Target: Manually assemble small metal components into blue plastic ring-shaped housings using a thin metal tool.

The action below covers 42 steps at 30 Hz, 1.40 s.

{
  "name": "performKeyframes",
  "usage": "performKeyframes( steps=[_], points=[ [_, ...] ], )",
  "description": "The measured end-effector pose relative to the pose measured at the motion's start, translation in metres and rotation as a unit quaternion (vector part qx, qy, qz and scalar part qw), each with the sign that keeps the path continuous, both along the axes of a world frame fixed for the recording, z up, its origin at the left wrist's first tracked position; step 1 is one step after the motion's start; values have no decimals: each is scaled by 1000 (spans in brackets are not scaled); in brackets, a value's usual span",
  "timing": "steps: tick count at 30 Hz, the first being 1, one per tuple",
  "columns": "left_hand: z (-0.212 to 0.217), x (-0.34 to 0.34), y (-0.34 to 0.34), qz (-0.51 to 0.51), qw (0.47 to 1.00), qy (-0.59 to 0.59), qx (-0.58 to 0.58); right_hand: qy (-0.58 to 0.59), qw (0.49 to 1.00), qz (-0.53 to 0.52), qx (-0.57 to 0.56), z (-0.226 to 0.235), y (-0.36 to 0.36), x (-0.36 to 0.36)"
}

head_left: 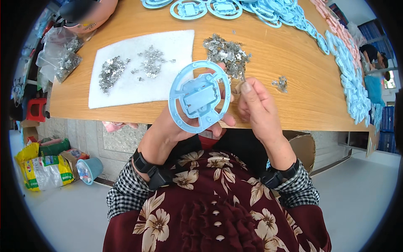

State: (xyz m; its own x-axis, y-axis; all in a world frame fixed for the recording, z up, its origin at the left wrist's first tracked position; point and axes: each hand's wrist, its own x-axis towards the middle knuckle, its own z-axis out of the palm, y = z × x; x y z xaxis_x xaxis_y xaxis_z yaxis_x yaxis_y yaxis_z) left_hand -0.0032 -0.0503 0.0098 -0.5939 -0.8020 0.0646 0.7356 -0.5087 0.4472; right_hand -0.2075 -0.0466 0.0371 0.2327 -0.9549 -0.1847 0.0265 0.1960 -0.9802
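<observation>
My left hand is closed around a light blue plastic steering-wheel-shaped part, held up tilted above the table's near edge. Its inner side, with a raised rectangular box and small posts, faces up. Fingertips of that hand show past the ring's right and lower edges. Just right of the wheel, my right hand pinches with thumb and forefinger; whatever is between them is too small to make out. Beyond both hands lies a heap of small silvery metal pieces. A smaller cluster of metal pieces sits to the right.
A white foam sheet on the wooden table bears two piles of metal pieces. Blue wheel parts lie along the far edge, with a long stack of blue parts at right. Plastic bags of metal pieces rest at the left edge.
</observation>
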Motion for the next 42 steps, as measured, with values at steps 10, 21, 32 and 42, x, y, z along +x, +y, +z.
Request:
performKeyframes(
  steps=[10, 21, 32, 42],
  points=[
    [6, -10, 9, -70, 995, -71, -1, 32, 998, 17, -52, 21, 13, -6],
    [44, -32, 36, 124, 930, -333, -99, 23, 995, -83, -44, 17, 48, -47],
    [56, -99, 38, 181, 668, -625, -361, 52, 985, -99, -129, -10, 74, -88],
    [53, -157, 21, 84, 659, -636, -391, -43, 989, -134, -48, -20, 89, -139]
  ],
)
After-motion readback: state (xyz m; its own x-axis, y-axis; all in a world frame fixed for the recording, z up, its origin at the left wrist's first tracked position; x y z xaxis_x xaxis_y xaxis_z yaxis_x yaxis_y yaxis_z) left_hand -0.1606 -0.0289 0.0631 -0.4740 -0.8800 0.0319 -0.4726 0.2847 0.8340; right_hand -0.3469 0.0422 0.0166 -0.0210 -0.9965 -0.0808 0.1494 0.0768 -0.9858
